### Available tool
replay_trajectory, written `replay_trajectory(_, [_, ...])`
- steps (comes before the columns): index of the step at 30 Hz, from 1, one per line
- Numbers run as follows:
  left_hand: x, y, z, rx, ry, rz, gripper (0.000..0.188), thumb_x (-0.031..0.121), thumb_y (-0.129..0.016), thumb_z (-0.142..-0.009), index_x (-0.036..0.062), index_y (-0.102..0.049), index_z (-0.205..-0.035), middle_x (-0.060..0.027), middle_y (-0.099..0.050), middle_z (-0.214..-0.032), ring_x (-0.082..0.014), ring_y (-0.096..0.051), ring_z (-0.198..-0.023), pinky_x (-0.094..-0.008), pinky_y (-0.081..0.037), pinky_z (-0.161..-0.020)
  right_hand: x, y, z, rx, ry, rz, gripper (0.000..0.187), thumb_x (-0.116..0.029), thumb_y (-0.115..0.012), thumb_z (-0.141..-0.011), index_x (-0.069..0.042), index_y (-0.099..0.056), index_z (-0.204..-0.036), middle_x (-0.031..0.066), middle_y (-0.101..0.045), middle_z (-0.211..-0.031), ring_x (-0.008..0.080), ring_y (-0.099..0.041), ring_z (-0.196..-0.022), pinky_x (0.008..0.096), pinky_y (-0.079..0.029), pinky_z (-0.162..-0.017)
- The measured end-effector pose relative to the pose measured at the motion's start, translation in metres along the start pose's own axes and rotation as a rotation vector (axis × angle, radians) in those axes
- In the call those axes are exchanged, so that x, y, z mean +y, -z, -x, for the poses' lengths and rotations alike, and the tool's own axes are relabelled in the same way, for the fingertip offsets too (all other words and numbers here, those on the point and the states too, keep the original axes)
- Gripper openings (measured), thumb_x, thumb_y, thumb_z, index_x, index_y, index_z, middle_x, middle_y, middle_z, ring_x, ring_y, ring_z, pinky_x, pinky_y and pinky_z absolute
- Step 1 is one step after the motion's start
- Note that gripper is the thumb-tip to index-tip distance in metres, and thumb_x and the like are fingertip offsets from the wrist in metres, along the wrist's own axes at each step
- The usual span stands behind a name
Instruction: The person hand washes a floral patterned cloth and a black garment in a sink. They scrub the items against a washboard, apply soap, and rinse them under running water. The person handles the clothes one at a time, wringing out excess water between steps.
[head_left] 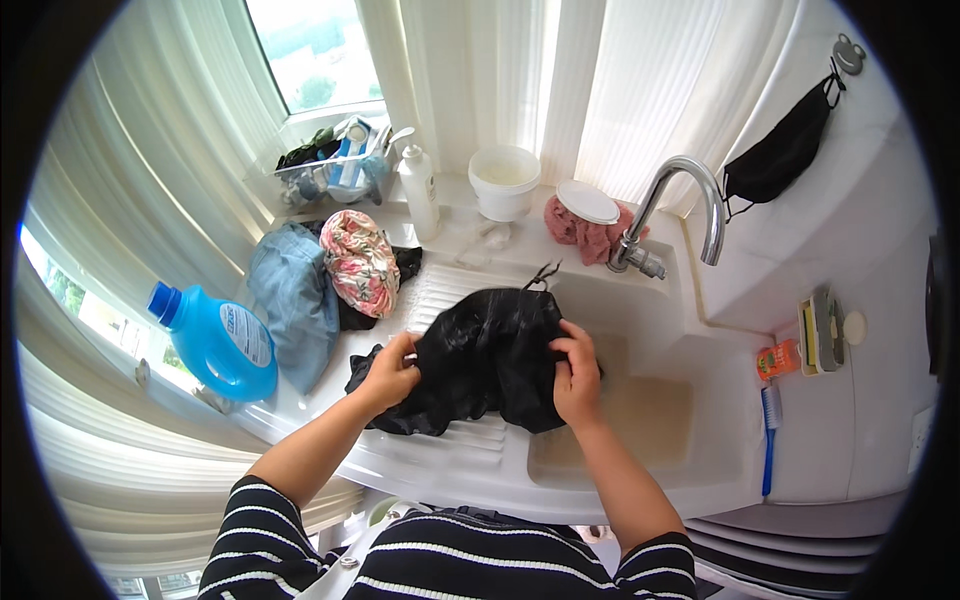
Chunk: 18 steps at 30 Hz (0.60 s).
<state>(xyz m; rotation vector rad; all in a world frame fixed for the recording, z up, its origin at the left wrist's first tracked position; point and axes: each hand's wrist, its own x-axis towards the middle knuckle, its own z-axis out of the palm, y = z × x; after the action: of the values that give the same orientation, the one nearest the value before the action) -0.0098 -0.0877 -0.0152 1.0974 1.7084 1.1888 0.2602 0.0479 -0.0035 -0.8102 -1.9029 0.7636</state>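
Note:
A dark, shiny black garment (pixel 488 350) with a drawstring at its far edge is spread between my two hands, partly over the ribbed washboard and partly over the sink basin. On its left side my left hand (pixel 393 373) pinches the cloth between thumb and fingers. My right hand (pixel 576 376) grips the opposite edge, above the basin. The garment's lower folds lie bunched on the ribs (pixel 470 443). Brownish water (pixel 650 420) stands in the basin (pixel 650 330), right of the cloth.
Left lie a blue detergent bottle (pixel 222 340), light-blue cloth (pixel 290 290) and floral cloth (pixel 360 262). Behind stand a pump bottle (pixel 418 190), a white tub (pixel 503 182) and pink cloth (pixel 580 235). A faucet (pixel 712 215) arches over the basin; a blue brush (pixel 770 440) lies right.

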Motion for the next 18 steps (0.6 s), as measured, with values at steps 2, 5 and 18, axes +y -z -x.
replay_trajectory(2, [-0.019,0.015,0.016,-0.18,-0.195,-0.268,0.025,0.008,-0.071,-0.073,0.0042,-0.059,-0.094,-0.0062,-0.062,-0.105,-0.0179,-0.059,-0.094,-0.029,-0.045,-0.087,-0.003,0.002,0.014,-0.288,0.048,-0.043,0.023,0.007,-0.055,-0.077,-0.007,-0.067,-0.09,0.0136,-0.065,-0.115,0.032,-0.061,-0.109,0.0359,-0.047,-0.093])
replay_trajectory(5, [-0.008,0.016,0.018,-0.122,0.113,-0.036,0.031,0.016,-0.076,-0.075,0.0025,-0.059,-0.098,-0.0083,-0.064,-0.103,-0.0181,-0.061,-0.092,-0.0302,-0.048,-0.085,0.009,0.005,0.013,-0.322,-0.05,-0.133,0.014,0.001,-0.063,-0.076,-0.006,-0.067,-0.087,0.0136,-0.066,-0.112,0.028,-0.063,-0.106,0.0351,-0.048,-0.091])
replay_trajectory(18, [0.027,-0.019,0.003,0.012,0.131,-0.626,0.04,0.027,-0.075,-0.07,0.0,-0.072,-0.1,-0.0189,-0.07,-0.087,-0.0318,-0.068,-0.087,-0.0379,-0.052,-0.08,0.021,-0.026,-0.005,-0.287,-0.453,-0.056,0.067,-0.023,-0.078,-0.077,0.002,-0.05,-0.133,0.0179,-0.063,-0.117,0.0255,-0.062,-0.104,0.034,-0.047,-0.093])
